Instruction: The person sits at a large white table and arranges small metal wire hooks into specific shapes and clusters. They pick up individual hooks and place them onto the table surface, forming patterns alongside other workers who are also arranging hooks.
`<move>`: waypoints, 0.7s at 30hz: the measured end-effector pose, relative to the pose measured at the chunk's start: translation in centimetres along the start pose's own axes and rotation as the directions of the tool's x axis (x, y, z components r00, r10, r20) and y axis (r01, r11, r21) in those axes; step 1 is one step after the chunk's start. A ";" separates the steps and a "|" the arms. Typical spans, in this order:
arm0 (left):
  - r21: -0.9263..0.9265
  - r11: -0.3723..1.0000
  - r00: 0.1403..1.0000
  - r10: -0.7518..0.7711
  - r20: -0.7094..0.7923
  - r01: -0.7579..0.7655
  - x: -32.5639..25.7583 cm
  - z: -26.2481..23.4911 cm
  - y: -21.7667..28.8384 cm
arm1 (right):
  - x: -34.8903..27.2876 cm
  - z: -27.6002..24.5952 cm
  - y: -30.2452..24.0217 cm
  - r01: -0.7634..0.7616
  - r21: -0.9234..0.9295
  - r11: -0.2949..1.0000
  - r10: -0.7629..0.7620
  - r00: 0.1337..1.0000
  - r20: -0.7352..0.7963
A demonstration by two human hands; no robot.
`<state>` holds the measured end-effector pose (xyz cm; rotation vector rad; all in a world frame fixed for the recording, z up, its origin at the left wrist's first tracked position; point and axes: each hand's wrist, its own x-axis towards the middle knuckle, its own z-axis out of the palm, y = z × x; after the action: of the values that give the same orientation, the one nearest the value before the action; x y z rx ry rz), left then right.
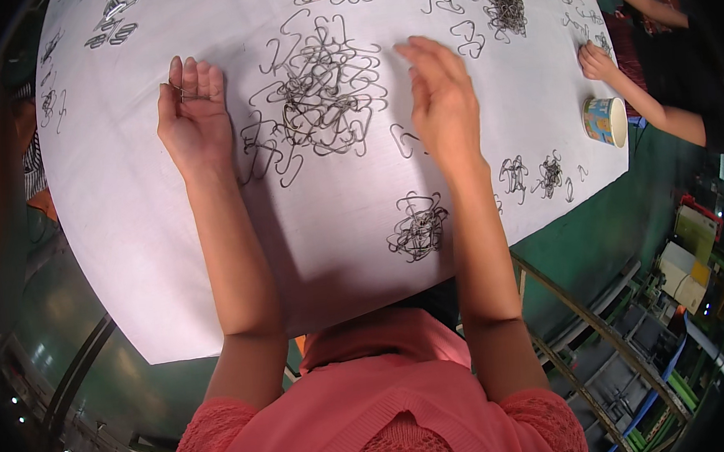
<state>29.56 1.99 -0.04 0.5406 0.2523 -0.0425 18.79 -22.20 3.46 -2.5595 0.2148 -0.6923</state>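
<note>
On the white-covered table lies a tangled heap of S-shaped wire hooks (320, 103), between my two hands. My left hand (195, 124) is turned palm up at the left of the heap. A thin wire hook (193, 97) lies across its fingers, with the thumb against one end. To the right of the heap, my right hand (444, 103) hovers with its fingers stretched out, and nothing shows in it. Just left of that hand lie a few loose hooks (406, 140). A smaller clump of hooks (419, 229) sits nearer to me, left of my right forearm.
More hooks (506, 6) are piled at the far right, with small groups (113, 29) at the far left. A paper cup (605, 122) stands at the right table edge. Beside it rests another person's hand (596, 62). Metal frames (605, 335) stand below the table.
</note>
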 end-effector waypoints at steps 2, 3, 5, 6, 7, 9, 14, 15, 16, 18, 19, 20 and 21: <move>0.008 1.000 1.000 0.018 -0.020 -0.018 -0.1 0.2 0.4 | 1.0 0.0 0.4 -0.127 -0.005 0.992 0.127 0.991 -0.028; 0.008 1.000 0.999 0.025 -0.029 -0.025 -0.1 0.1 0.4 | 1.4 -0.5 1.2 -0.182 -0.026 0.983 0.182 0.983 0.010; -0.024 0.999 1.000 0.022 -0.013 -0.022 0.0 -0.2 0.4 | 1.9 -1.8 2.9 -0.288 -0.079 0.954 0.294 0.953 0.079; -0.040 0.999 1.000 0.018 -0.004 -0.018 0.1 -0.4 0.4 | 1.8 -2.3 3.6 -0.320 -0.067 0.945 0.326 0.936 0.130; -0.041 0.999 1.000 0.015 -0.007 -0.015 0.2 -0.4 0.3 | 1.6 -2.5 4.2 -0.321 -0.086 0.943 0.332 0.923 0.196; -0.039 0.999 1.000 0.000 -0.003 0.000 0.3 -0.2 -0.1 | 1.0 -2.9 5.3 -0.331 -0.121 0.936 0.353 0.882 0.313; -0.247 0.954 0.946 -0.088 0.312 0.170 2.1 -3.4 0.2 | -0.4 -2.1 5.7 -0.082 -0.260 0.962 0.149 0.957 0.250; -0.222 0.962 0.947 -0.086 0.309 0.160 2.2 -3.4 0.3 | -0.8 -2.0 5.8 -0.007 -0.309 0.951 0.078 0.973 0.218; -0.226 0.957 0.938 -0.100 0.331 0.182 2.2 -3.4 0.2 | -1.2 -2.9 6.0 -0.044 -0.310 0.950 0.107 0.976 0.190; -0.222 0.954 0.925 -0.112 0.363 0.202 2.1 -3.3 0.4 | -2.0 -4.0 5.8 -0.107 -0.286 0.952 0.152 0.978 0.143; -0.217 0.956 0.935 -0.118 0.334 0.198 2.3 -3.1 -0.2 | -3.0 -5.5 6.8 -0.190 -0.318 0.929 0.223 0.972 0.069; -0.206 0.963 0.951 -0.107 0.291 0.171 2.3 -3.2 -0.2 | -4.2 -7.1 7.9 -0.261 -0.326 0.908 0.280 0.960 0.011; -0.190 0.973 0.966 -0.085 0.245 0.133 2.4 -3.3 0.3 | -5.3 -9.1 8.3 -0.361 -0.346 0.866 0.380 0.925 -0.013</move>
<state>31.15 3.96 -3.23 0.3118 0.0526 -0.1856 9.36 -31.75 3.96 -2.7365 0.8545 -0.4644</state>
